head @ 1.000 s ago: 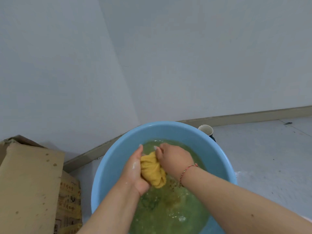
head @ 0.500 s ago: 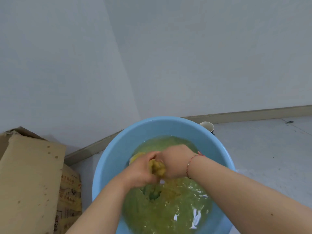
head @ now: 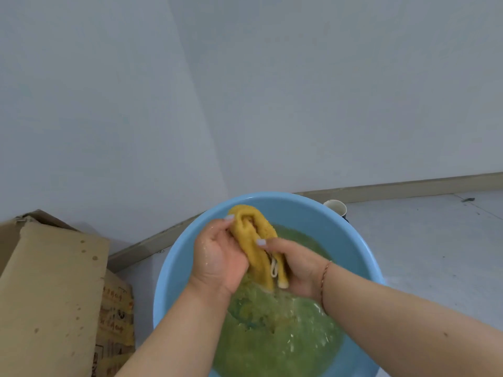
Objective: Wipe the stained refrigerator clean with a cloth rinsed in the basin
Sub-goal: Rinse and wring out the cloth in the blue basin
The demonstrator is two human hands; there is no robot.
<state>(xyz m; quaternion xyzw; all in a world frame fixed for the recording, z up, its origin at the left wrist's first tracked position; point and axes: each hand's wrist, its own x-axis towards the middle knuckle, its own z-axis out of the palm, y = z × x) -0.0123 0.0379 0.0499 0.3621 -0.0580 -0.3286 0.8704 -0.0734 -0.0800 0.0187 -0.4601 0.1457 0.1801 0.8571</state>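
Both hands, left (head: 217, 257) and right (head: 296, 265), grip the bunched cloth (head: 257, 240) over the basin (head: 299, 210), so drips land in it.

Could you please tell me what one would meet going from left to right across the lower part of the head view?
Cardboard box → left hand → yellow cloth → right hand → paper cup, all but the box and cup over the blue basin.

Soft, even daylight, faint shadows; wide-angle bending at edges; water perhaps slightly blurred.
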